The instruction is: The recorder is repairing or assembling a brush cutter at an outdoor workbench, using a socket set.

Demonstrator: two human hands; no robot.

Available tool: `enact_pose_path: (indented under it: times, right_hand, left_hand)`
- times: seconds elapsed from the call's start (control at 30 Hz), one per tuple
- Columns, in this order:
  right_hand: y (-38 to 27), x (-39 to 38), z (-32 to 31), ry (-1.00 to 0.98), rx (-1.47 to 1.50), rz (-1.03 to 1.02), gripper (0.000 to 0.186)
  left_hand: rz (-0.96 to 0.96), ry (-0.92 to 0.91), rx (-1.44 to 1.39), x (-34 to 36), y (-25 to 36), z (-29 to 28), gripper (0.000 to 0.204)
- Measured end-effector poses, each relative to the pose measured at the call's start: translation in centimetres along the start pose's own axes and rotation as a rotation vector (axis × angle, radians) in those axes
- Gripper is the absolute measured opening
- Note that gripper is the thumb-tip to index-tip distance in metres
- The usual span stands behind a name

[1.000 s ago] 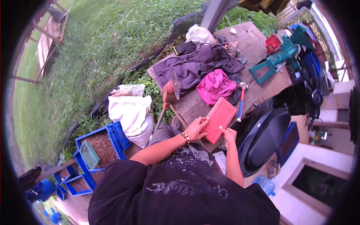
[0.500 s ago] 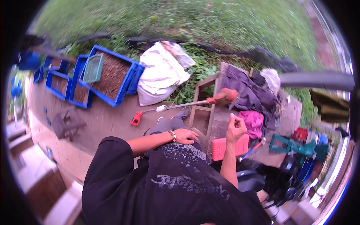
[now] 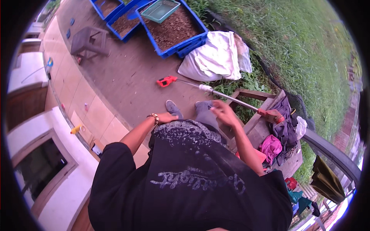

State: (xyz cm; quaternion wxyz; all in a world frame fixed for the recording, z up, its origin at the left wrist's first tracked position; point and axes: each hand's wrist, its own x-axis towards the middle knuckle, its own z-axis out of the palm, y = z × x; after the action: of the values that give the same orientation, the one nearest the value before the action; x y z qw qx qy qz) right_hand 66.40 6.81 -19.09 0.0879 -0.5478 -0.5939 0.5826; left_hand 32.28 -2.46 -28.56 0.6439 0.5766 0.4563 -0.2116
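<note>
My left hand (image 3: 168, 118), a beaded bracelet at its wrist, lies flat on my thigh by the hem of my black shirt (image 3: 192, 161). It holds nothing. Raised in front of my right leg is my right hand (image 3: 225, 114), slightly blurred, its fingers loosely bent and apart with nothing seen in them. Just beyond it a long-poled tool (image 3: 235, 101), like a grass trimmer, slants across, touching neither hand. Its red handle (image 3: 167, 81) is at the left end; the red head (image 3: 271, 115) is over a wooden bench (image 3: 252, 129).
Blue crates (image 3: 158, 48) of brown soil-like material stand ahead, one with a green tray (image 3: 160, 10) on it. Beside them slumps a white sack (image 3: 212, 57). A dark stool (image 3: 90, 42) stands left. Pink cloth (image 3: 271, 149) and dark clothing (image 3: 283, 115) lie on the bench.
My view has swung left, showing more of the tiled edge and the white wall. My right hand has lowered toward my leg and its pinched fingers have loosened. My left hand stays on my thigh.
</note>
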Motion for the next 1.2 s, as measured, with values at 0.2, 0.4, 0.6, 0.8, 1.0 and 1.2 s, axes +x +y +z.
enact_pose_path:
  times: [0.2, 0.4, 0.6, 0.8, 1.0, 1.2]
  right_hand:
    - [-0.7, 2.9, 9.6, -0.593, -0.404, 0.057, 0.037]
    - [-2.2, 7.7, 8.5, -0.191, -0.265, -0.010, 0.045]
    - [5.8, 10.0, 3.3, 0.310, -0.563, 0.249, 0.032]
    - [9.7, 10.0, -5.4, 0.132, -1.080, 0.224, 0.041]
    - [18.1, 11.9, -9.6, -0.259, -0.935, 0.535, 0.052]
    - [21.9, 15.9, -9.8, -0.654, -1.007, 0.373, 0.051]
  left_hand:
    - [0.285, 0.429, -0.727, -6.2, -2.5, 0.8, 0.019]
    - [0.294, 0.787, -0.943, -5.0, -3.9, 2.7, 0.016]
    - [0.047, 1.189, -0.747, -6.0, -5.6, 1.7, 0.020]
    - [-0.444, 1.215, -0.775, -8.4, -13.9, 10.9, 0.021]
    - [-0.697, 1.228, -1.464, -9.5, -7.9, 14.5, 0.014]
    - [-0.418, 1.411, -1.264, -4.6, -3.0, 22.8, 0.019]
